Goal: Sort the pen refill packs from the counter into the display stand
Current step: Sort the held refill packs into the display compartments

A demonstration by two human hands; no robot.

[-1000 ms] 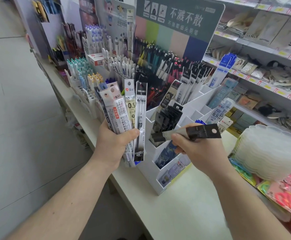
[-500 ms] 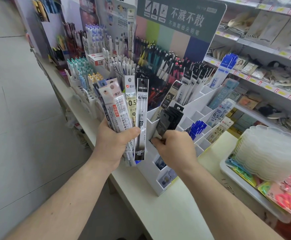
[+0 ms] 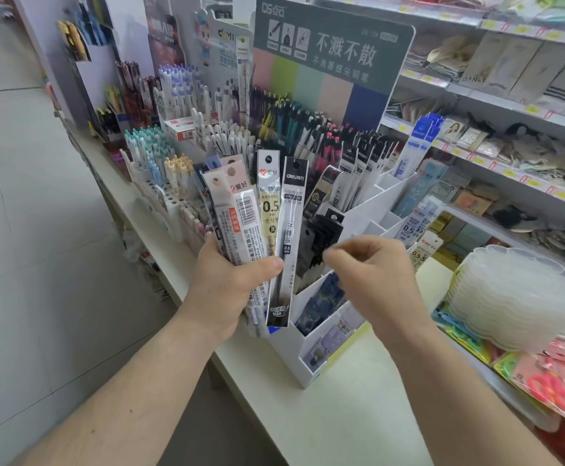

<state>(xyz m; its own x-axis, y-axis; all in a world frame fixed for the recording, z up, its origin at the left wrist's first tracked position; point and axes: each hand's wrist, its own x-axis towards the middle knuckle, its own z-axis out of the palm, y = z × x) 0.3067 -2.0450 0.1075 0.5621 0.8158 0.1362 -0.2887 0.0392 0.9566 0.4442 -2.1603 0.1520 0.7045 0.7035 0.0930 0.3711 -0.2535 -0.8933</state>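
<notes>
Two hands: both show, one at 7 o'clock and one at 5 o'clock from the middle of the picture.
Left hand [image 3: 230, 290]: it grips a fan of pen refill packs [image 3: 257, 223], thumb across the front, packs standing up.
Right hand [image 3: 375, 280]: it holds nothing; the fingers are loosely curled, thumb and first finger close together, just in front of the black packs.
Black pack in the fan [image 3: 288, 237]: at the 3 o'clock side of the fan; it says "deli" at the top and "0.5 mm" lower down.
Yellow pack in the fan [image 3: 269, 210]: next to the black one; it says "GR7912" and a big "0.5".
White packs in the fan [image 3: 237, 227]: at the 9 o'clock side; red words, a barcode and small print too tiny to read.
Display stand [image 3: 368, 210]: white, with stepped pockets, on the counter [image 3: 358, 415] at 3 o'clock from the left hand.
Black packs in the stand [image 3: 321, 237]: a bunch stands in one pocket, just behind the right hand.
Other packs in the stand [image 3: 412, 227]: at 1 o'clock from the right hand; they say "0.5".
Green sign [image 3: 335, 52]: at 12 o'clock behind the pens; it says "不溅不散".
Clear trays [image 3: 516, 297]: a stack at 3 o'clock on the counter.
</notes>
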